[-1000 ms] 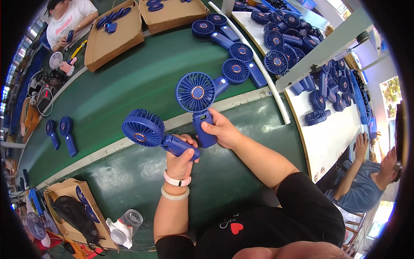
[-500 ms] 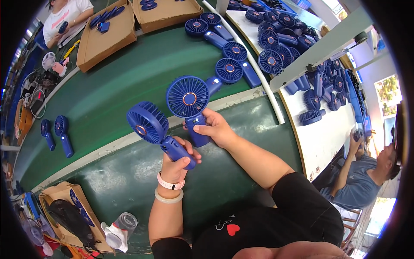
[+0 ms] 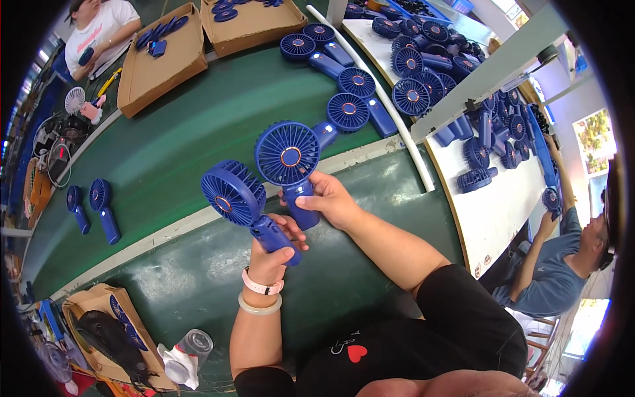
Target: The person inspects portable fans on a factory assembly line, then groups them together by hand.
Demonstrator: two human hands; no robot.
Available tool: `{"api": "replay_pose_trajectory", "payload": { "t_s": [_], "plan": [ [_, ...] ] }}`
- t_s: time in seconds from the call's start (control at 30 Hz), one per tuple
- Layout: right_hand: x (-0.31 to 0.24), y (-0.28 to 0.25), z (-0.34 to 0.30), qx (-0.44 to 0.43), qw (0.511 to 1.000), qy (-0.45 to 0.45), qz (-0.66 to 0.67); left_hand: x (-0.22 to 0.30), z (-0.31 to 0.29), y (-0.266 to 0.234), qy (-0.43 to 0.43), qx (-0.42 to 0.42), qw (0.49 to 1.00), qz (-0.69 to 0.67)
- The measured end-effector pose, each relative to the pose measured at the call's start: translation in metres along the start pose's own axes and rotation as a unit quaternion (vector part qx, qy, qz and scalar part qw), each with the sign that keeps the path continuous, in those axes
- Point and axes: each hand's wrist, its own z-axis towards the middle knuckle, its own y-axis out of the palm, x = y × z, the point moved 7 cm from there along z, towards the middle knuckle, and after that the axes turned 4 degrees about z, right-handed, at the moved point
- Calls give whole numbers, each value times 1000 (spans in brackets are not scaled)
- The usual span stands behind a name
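Left hand [image 3: 270, 258] curled in a firm grip, fingers bent, thumb [image 3: 285, 253] pointing right; left forearm [image 3: 256, 337] nearly upright from the lower edge. Right hand [image 3: 336, 204] also gripping, close beside the left, thumb [image 3: 305, 201] pointing left; right forearm [image 3: 393, 248] slants in from lower right, elbow bent.

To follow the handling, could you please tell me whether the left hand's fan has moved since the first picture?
Yes, the fan in the left hand has shifted rightward, toward the white pipe.
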Motion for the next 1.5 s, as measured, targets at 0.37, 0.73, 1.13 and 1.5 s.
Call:
{"api": "replay_pose_trajectory", "payload": {
  "t_s": [0.37,0.73,1.13,1.5],
  "plan": [
    [1,-1,1,-5,1000,-1,20,0,0,0,8,-3,1000,-1],
    [-2,-1,0,8,1000,-10,6,2,0,1,19,-3,1000,-19],
    [-2,-1,1,10,1000,-24,2,7,0,-5,59,30,997,-27],
    [1,-7,-2,-38,972,-96,-211,7,4,6,57,28,992,-108]
  ]
}}
